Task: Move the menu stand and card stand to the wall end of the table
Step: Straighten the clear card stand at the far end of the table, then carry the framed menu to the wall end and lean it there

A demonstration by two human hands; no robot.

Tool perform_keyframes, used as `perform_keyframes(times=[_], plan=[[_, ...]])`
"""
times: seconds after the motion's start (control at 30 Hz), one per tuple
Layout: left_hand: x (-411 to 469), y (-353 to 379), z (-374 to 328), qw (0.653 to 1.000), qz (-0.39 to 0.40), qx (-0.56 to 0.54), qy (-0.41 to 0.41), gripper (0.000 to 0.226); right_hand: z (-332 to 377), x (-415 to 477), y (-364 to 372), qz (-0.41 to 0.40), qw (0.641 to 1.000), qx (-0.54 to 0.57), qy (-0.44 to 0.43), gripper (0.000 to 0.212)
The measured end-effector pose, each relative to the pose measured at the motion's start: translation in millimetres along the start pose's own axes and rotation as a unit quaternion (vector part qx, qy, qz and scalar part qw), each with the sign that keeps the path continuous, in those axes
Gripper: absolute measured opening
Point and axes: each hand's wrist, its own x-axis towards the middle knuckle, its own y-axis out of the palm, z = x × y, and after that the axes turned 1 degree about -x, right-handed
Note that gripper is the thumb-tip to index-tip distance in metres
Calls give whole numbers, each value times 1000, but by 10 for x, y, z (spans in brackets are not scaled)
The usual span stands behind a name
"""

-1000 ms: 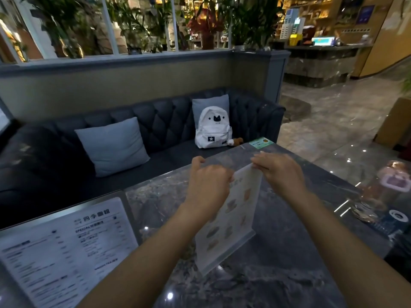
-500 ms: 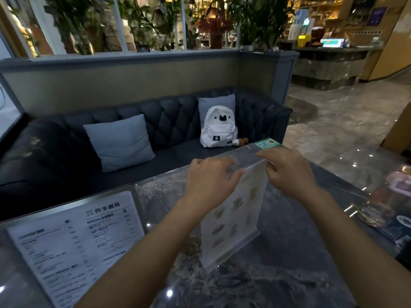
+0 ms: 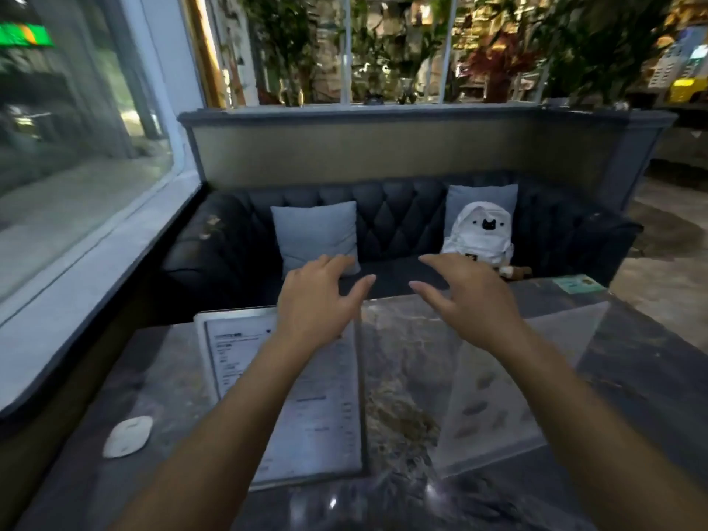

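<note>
Menu stand (image 3: 306, 408): a tall printed sheet in a clear, pale-edged holder, seen in the lower centre of the frame on the marble table (image 3: 651, 377), partly hidden behind the left forearm. It is judged light, stiff and top-heavy, with smooth faces likely to slip under a pinch. The best hold is judged to be both side edges near the top, or the base.

Card stand (image 3: 494, 400): a clear acrylic holder with small pictured items, placed just right of the menu stand at lower centre-right. The frame is blurred here, so its exact tilt cannot be told. It is judged light, rigid, glossy and prone to scratching or tipping. A two-sided hold on the upper edges is advised.

Left hand (image 3: 318, 300): raised above the top edge of the menu stand, fingers spread wide, nothing held.

Right hand (image 3: 471, 300): raised above the table at centre, fingers likewise spread, nothing held. No contact with either stand is visible.

Surroundings: a small white oval object (image 3: 128, 436) lies at lower left of the table. A green card (image 3: 580, 283) lies at the far right corner. Behind the table, a dark tufted sofa (image 3: 398, 220) carries a grey cushion (image 3: 316, 233) and a white cat-face backpack (image 3: 481, 239). A window (image 3: 76, 166) fills the upper left, marking the wall end.
</note>
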Motion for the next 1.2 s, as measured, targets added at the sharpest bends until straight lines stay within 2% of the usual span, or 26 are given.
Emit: perform_keyframes(times=[0.2,0.4,0.57,0.67,0.73,0.93,1.1,1.2], plan=[[-214,-492,558,996,-34,58,-66,40,466,187,354,32,999,22,-31,47],[-390,-690,1010,990,-44,69,-115,40,628,193,697,47,998,38,-15,46],[-622,-642,1362,982,-46,-40,-179,56,572,74,979,35,990,123,63,56],[-833,-556,1511,957,-41,-136,-255,68,511,-61,1145,11,975,188,122,61],[-984,-475,1585,933,-33,-200,-298,72,476,-162,1258,24,956,246,157,59],[-1401,-233,1709,864,-23,-339,-371,52,402,-495,1651,52,902,360,233,42],[-1680,-73,1832,857,-20,-350,-377,22,335,-652,1838,91,879,401,242,22],[-1773,-33,1891,848,-14,-361,-388,18,326,-671,1858,99,873,417,232,16]])
